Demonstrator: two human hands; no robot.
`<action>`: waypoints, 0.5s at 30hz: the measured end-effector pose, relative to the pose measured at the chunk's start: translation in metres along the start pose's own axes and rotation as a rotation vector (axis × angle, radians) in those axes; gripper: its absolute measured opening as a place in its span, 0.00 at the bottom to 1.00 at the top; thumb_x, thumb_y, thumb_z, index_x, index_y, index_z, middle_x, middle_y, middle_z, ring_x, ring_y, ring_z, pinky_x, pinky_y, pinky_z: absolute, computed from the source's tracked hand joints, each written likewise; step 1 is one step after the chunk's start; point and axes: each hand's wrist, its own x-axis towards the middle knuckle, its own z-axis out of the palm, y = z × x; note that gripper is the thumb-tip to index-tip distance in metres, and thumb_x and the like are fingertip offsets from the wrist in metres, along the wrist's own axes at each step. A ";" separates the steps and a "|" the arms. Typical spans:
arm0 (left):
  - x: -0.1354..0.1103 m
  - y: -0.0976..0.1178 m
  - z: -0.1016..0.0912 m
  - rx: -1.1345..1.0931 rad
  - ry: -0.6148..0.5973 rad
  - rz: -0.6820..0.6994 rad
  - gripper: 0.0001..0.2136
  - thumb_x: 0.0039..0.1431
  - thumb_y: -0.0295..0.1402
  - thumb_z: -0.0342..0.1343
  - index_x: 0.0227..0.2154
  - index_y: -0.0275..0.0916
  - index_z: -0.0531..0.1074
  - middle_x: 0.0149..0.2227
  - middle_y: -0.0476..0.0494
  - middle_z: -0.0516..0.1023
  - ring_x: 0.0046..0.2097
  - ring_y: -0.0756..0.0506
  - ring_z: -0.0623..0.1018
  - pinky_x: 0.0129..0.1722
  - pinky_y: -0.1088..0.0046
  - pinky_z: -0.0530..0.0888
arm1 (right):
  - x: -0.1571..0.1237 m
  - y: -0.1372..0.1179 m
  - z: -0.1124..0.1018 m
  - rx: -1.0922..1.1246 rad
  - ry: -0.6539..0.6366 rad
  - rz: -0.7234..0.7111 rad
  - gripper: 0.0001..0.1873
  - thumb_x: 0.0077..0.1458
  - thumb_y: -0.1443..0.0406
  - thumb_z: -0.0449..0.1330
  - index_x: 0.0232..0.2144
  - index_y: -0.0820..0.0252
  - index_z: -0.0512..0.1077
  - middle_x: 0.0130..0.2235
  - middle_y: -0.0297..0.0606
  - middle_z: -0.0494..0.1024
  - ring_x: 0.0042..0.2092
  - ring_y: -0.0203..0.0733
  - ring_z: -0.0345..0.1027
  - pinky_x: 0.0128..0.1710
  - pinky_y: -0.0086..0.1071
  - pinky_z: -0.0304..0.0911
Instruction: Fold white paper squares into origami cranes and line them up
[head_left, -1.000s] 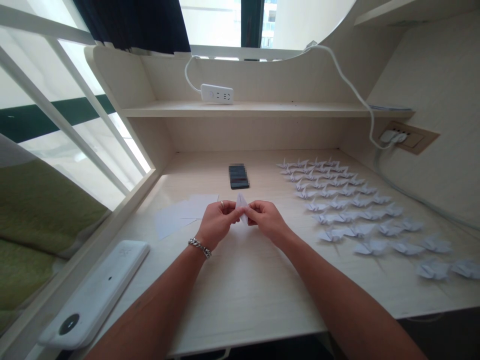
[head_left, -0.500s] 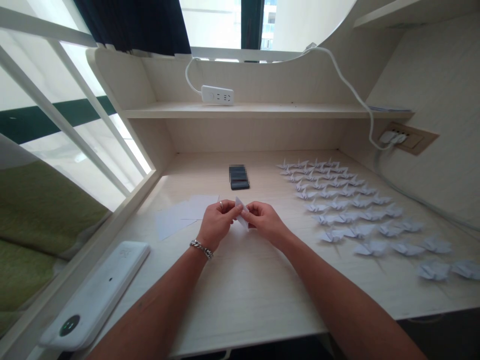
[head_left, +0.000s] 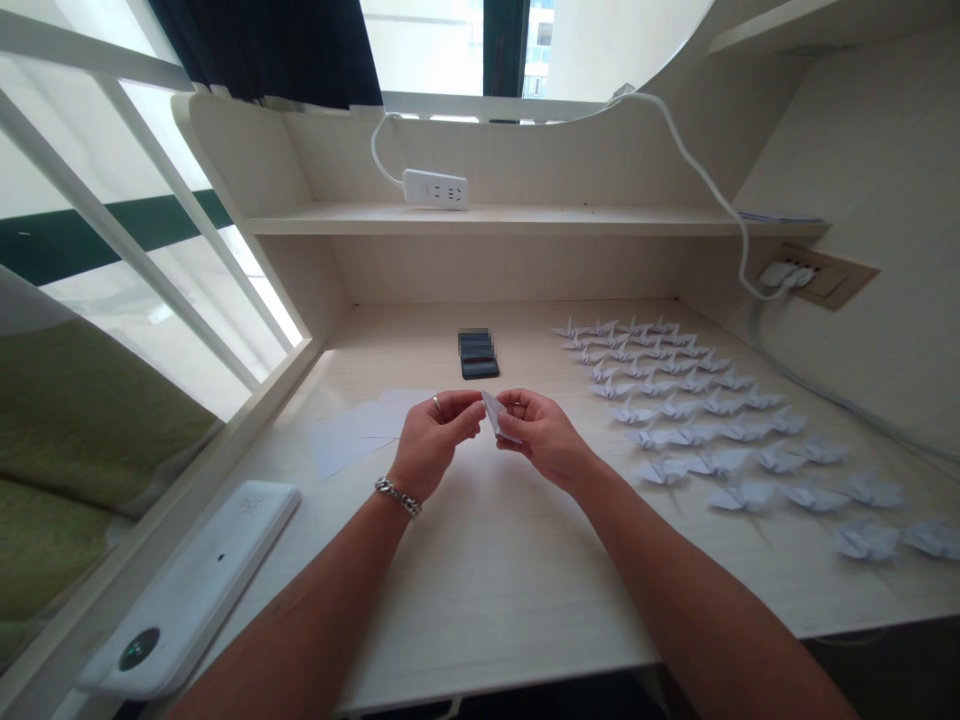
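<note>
Folded paper (head_left: 493, 412): small white piece between the hands, near the middle of the desk (head_left: 487, 570), just this side of a dark flat thing (head_left: 480, 368). It's tilted, with its pointy end up and to the left.
Folding step: looks to me like mid-fold, somewhere in the handling and creasing. Can't pick out the exact crease at this size, sorry.
Next fold: I'd say any further crease calls for a steady right-hand pinch while the left fingertips line up the free edge and press it flat. Small piece, so careful fingertips, no muscle.
Right hand (head_left: 546, 432): gripping the paper, thumb across the near face, fingers curled behind. Pretty clearly the one holding it.
Left hand (head_left: 433, 432): fingers loosely curled, forefinger reaching toward the paper's tip, thumb just below it. Can't tell whether it's actually touching or pinching the edge.
Arms: both come in from the bottom corners and angle inward, wrists above the desk, hands nearly meeting. Silver bracelet (head_left: 397, 497) on the left wrist.
Paper cranes (head_left: 724, 402): rows of white ones off to the right, well apart from the hands.
Flat sheets (head_left: 349, 437): lying overlapped, just left of the left hand.
</note>
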 end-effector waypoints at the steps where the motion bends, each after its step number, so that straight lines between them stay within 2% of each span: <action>1: 0.000 0.000 0.000 -0.031 -0.008 0.004 0.13 0.46 0.35 0.67 0.35 0.35 0.79 0.25 0.47 0.76 0.27 0.52 0.71 0.29 0.75 0.69 | -0.001 -0.001 0.000 0.024 -0.032 0.010 0.22 0.37 0.59 0.72 0.34 0.58 0.70 0.28 0.31 0.74 0.30 0.35 0.67 0.32 0.30 0.64; 7: -0.002 -0.001 -0.001 -0.112 -0.045 0.023 0.11 0.45 0.34 0.68 0.32 0.36 0.80 0.26 0.46 0.78 0.28 0.52 0.73 0.30 0.75 0.70 | -0.004 -0.003 -0.001 0.060 -0.163 0.039 0.22 0.39 0.59 0.72 0.35 0.58 0.69 0.28 0.31 0.74 0.29 0.34 0.67 0.32 0.30 0.63; 15: -0.002 -0.002 0.002 -0.268 -0.083 -0.029 0.09 0.44 0.33 0.69 0.31 0.37 0.80 0.27 0.46 0.79 0.30 0.50 0.76 0.35 0.71 0.74 | -0.004 -0.005 -0.002 0.107 -0.194 0.071 0.23 0.37 0.59 0.73 0.34 0.58 0.70 0.28 0.31 0.74 0.28 0.33 0.67 0.32 0.30 0.62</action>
